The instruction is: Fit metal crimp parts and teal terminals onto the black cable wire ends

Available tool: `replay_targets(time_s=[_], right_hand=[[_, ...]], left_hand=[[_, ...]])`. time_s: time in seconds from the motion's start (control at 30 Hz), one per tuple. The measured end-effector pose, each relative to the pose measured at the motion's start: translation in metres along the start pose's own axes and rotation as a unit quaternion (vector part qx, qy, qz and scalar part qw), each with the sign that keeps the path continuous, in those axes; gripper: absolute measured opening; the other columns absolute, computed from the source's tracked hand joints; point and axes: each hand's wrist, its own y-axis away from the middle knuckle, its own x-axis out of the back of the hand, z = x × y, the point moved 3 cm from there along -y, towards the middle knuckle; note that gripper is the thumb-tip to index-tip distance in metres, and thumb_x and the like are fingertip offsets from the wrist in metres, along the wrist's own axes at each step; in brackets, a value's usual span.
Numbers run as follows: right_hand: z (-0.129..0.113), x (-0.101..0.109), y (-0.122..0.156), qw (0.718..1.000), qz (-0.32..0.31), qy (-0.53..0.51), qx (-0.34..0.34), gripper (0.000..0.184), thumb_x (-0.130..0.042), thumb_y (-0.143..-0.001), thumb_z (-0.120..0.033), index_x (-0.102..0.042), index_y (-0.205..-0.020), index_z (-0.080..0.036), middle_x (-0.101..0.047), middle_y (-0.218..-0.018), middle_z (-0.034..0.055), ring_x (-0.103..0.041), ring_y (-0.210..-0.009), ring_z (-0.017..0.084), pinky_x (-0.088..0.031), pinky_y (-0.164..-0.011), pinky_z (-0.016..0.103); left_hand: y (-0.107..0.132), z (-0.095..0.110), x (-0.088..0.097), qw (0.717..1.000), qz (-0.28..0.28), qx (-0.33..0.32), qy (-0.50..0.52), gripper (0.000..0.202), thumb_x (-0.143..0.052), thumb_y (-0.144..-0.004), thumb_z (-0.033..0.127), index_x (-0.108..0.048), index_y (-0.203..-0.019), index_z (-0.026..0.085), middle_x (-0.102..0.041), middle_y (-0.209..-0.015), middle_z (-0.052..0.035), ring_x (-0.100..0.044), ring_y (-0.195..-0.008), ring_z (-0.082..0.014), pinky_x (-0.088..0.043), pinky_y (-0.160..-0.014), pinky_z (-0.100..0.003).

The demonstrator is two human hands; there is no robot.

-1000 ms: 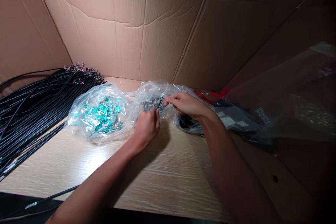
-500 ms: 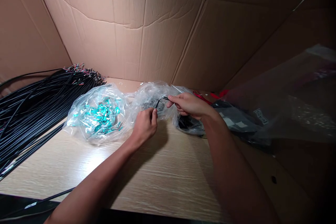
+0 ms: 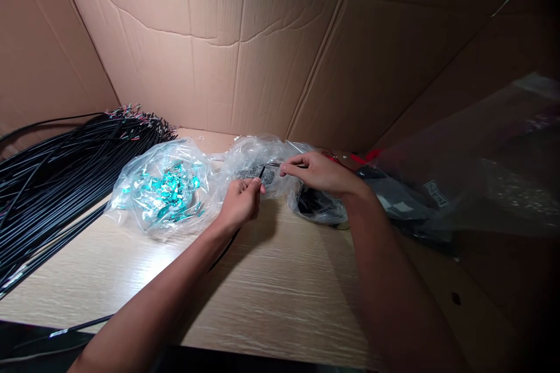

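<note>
My left hand (image 3: 242,200) is closed around a black cable (image 3: 262,172), whose end sticks up past the thumb. More of that cable shows below the wrist, over the table. To its right, my right hand (image 3: 318,172) pinches a thin dark piece (image 3: 275,164) that points left toward the cable end; its kind is too small to make out. Whether piece and cable touch, I cannot tell. Just behind both hands lies a clear plastic bag (image 3: 258,148) holding many small silvery metal parts (image 3: 250,173).
At left lies a large bundle of black cables (image 3: 56,169) with coloured wire ends. A clear bag of teal shiny pieces (image 3: 170,189) sits beside it. Right of centre is a bag of black parts (image 3: 312,204). Cardboard walls (image 3: 210,64) enclose the wooden table (image 3: 271,297).
My right hand has shifted slightly right and its fingers have changed pose. The left hand has tilted a little, and a length of cable now shows below its wrist.
</note>
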Motion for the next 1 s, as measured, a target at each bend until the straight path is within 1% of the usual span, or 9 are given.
replay_targets(time_s=[0.07,0.2,0.47,0.63,0.8,0.9,1.0], right_hand=[[-0.001,-0.002,-0.001,1.000,-0.011,0.003,0.003,0.073,-0.050,-0.099,-0.071,-0.076,-0.128,-0.009,-0.065,-0.113,0.0047,-0.041,-0.084,-0.009,-0.029,-0.077,0.007],[-0.002,-0.004,-0.002,1.000,-0.016,0.005,0.000,0.073,-0.051,-0.099,-0.069,-0.076,-0.128,-0.006,-0.065,-0.118,0.0059,-0.043,-0.086,-0.009,-0.029,-0.079,0.007],[-0.001,-0.005,-0.005,1.000,-0.016,0.002,0.009,0.072,-0.051,-0.100,-0.068,-0.076,-0.128,-0.006,-0.065,-0.122,0.0068,-0.047,-0.092,-0.008,-0.029,-0.084,0.005],[-0.005,-0.005,-0.003,1.000,-0.020,0.004,0.000,0.069,-0.051,-0.100,-0.067,-0.076,-0.127,-0.008,-0.065,-0.121,0.0049,-0.047,-0.090,-0.009,-0.030,-0.084,0.006],[-0.011,-0.005,0.001,1.000,-0.024,0.008,-0.005,0.068,-0.049,-0.102,-0.064,-0.075,-0.127,-0.005,-0.065,-0.115,0.0049,-0.039,-0.084,-0.011,-0.024,-0.083,0.006],[-0.012,-0.006,0.001,1.000,-0.019,0.016,0.011,0.071,-0.048,-0.102,-0.065,-0.072,-0.120,-0.001,-0.063,-0.107,0.0039,-0.033,-0.081,-0.012,-0.020,-0.080,0.007],[-0.011,-0.009,0.001,0.999,-0.017,0.019,0.019,0.072,-0.047,-0.103,-0.065,-0.068,-0.114,0.002,-0.061,-0.100,0.0029,-0.027,-0.078,-0.012,-0.016,-0.078,0.009]], left_hand=[[0.003,0.004,-0.002,0.999,-0.003,0.015,0.033,0.034,-0.046,-0.109,0.030,-0.054,-0.078,0.019,-0.032,-0.046,0.0076,-0.018,-0.034,-0.0068,-0.014,-0.038,-0.020],[0.007,0.008,-0.004,0.997,-0.018,0.011,0.069,0.033,-0.047,-0.108,0.027,-0.055,-0.077,0.018,-0.032,-0.045,0.0075,-0.018,-0.033,-0.0062,-0.015,-0.037,-0.020],[0.008,0.010,-0.006,0.996,-0.029,0.010,0.079,0.036,-0.044,-0.111,0.024,-0.056,-0.077,0.017,-0.031,-0.044,0.0073,-0.017,-0.032,-0.0065,-0.013,-0.036,-0.020],[0.007,0.008,-0.004,0.997,-0.024,0.010,0.074,0.034,-0.046,-0.109,0.026,-0.055,-0.077,0.018,-0.031,-0.044,0.0076,-0.018,-0.033,-0.0068,-0.014,-0.036,-0.020],[0.005,0.004,-0.001,0.998,-0.029,-0.008,0.059,0.028,-0.054,-0.101,0.033,-0.057,-0.078,0.018,-0.031,-0.046,0.0077,-0.019,-0.033,-0.0071,-0.016,-0.037,-0.021],[0.006,0.003,0.000,0.999,-0.027,-0.014,0.038,0.028,-0.063,-0.094,0.042,-0.058,-0.080,0.018,-0.030,-0.046,0.0084,-0.021,-0.034,-0.0071,-0.017,-0.037,-0.021],[0.009,0.003,0.001,1.000,-0.011,-0.014,0.019,0.029,-0.069,-0.089,0.043,-0.058,-0.082,0.018,-0.031,-0.048,0.0084,-0.021,-0.036,-0.0062,-0.018,-0.038,-0.020]])
